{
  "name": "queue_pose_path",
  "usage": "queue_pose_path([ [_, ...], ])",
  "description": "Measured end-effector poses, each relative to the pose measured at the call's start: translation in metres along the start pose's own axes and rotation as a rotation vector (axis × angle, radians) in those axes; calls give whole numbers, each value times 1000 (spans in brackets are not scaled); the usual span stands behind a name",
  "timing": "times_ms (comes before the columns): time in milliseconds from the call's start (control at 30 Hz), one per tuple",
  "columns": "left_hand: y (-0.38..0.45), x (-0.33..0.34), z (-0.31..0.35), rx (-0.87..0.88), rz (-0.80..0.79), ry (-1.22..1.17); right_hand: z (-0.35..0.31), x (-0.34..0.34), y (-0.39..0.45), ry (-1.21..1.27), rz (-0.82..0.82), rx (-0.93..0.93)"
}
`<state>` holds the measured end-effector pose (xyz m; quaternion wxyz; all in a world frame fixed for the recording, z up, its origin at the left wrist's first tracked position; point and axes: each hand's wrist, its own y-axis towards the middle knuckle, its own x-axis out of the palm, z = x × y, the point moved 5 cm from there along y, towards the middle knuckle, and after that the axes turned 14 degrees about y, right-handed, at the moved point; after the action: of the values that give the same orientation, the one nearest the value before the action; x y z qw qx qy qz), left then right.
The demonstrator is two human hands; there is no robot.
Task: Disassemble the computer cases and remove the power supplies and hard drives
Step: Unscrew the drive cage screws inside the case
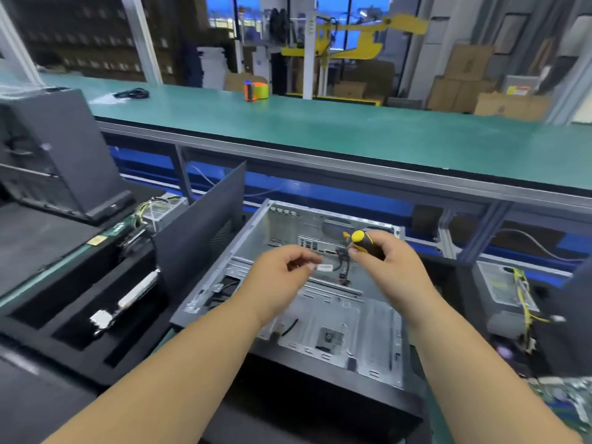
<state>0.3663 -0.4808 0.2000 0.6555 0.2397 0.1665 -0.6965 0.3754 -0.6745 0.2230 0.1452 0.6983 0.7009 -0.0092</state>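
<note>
While our left hand (282, 267) pinches the white plug (323, 268) and right hand (381, 254) grips the screwdriver (361, 240), both above the open case (320, 315), yanking could tear wires (342, 267) between hands.

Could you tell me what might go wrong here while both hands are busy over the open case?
The left hand pinches a white connector whose wires run toward the right hand; a hard tug could strain them. That hand also grips a screwdriver, which could slip and fall into the open case.
</note>
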Motion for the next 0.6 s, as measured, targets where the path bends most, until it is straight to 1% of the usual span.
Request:
queue_pose_path([
  [100,7,-40,-18,13,69,56,-11,25,5,10,-45,-33],
  [167,15,-67,-31,29,116,122,-14,41,9,32,-34,-44],
  [267,28,-102,-53,29,134,138,-15,65,16,87,18,-33],
  [400,39,-131,-88,4,154,133,-20,102,24,78,9,-22],
  [500,42,-127,-108,21,92,220,-27,124,30,87,35,-32],
  [600,48,-112,-116,113,-28,440,-29,140,32,78,101,-31],
])
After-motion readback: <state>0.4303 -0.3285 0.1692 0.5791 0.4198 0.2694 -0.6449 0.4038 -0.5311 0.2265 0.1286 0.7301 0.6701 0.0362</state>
